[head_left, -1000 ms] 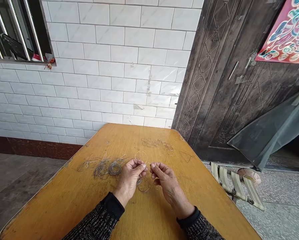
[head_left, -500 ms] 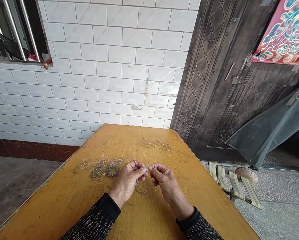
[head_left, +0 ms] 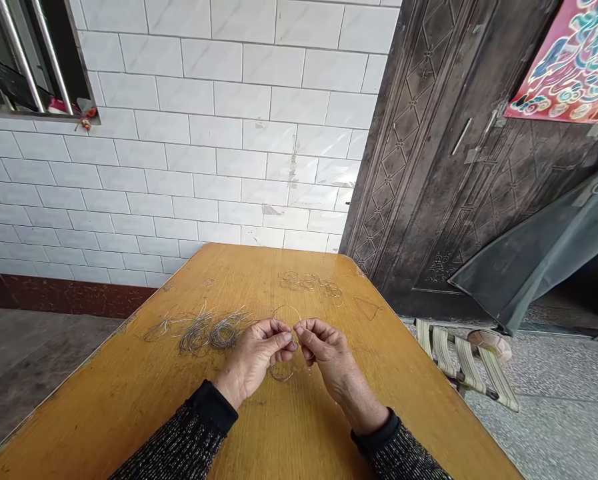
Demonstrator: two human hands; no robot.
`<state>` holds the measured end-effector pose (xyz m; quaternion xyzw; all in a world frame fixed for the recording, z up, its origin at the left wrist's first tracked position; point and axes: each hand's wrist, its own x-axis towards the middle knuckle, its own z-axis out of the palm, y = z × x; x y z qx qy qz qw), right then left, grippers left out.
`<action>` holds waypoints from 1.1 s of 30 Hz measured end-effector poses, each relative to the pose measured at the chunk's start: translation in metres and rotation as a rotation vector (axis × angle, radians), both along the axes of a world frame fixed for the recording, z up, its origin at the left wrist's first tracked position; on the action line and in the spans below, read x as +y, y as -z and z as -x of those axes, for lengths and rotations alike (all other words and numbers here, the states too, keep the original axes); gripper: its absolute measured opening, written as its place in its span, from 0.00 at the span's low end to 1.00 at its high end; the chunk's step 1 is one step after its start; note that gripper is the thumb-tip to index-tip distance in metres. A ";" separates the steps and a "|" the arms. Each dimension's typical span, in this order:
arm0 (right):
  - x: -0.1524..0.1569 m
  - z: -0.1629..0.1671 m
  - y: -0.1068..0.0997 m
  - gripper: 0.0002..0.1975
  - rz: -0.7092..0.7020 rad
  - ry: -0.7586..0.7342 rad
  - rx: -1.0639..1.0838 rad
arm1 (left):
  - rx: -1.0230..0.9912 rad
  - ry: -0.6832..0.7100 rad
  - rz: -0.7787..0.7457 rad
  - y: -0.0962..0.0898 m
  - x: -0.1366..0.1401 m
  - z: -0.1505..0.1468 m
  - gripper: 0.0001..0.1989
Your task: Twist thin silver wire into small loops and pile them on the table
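Between my fingertips is a thin wire (head_left: 287, 307), bent into a loop that arches above both hands. My left hand (head_left: 259, 352) pinches it between thumb and fingers, and a second curve of wire hangs below that hand. My right hand (head_left: 327, 348) is closed in a pinch on the wire, very near the left fingertips. Left of my left hand, a coiled bundle of grey wire (head_left: 223, 331) lies on the table beside looser wire strands (head_left: 171, 325). The exact ends of the held wire are too fine to make out.
The wooden table (head_left: 299, 433) carries several linked wire loops (head_left: 309, 283) toward its far edge and a bent wire piece (head_left: 367, 307) at right. A white tiled wall (head_left: 219, 133) stands behind. A striped folding stool (head_left: 469, 363) is on the floor at right, near a dark door (head_left: 429, 200).
My fingertips have drawn slightly apart, and the wire loop above them has shifted a little to the right. The whole view has tilted slightly.
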<state>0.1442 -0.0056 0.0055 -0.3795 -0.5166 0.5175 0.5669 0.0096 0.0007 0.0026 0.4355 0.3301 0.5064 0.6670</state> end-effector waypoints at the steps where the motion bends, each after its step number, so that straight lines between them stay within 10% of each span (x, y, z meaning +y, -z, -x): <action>1: 0.000 0.001 0.001 0.12 -0.003 0.010 0.001 | 0.011 -0.005 0.003 0.000 0.000 0.000 0.13; 24: -0.002 0.002 0.003 0.09 -0.022 -0.071 -0.040 | -0.110 0.214 0.315 0.011 0.003 -0.001 0.08; 33: 0.000 0.000 0.001 0.16 0.116 -0.011 0.026 | 0.032 -0.042 0.037 0.008 0.001 -0.009 0.10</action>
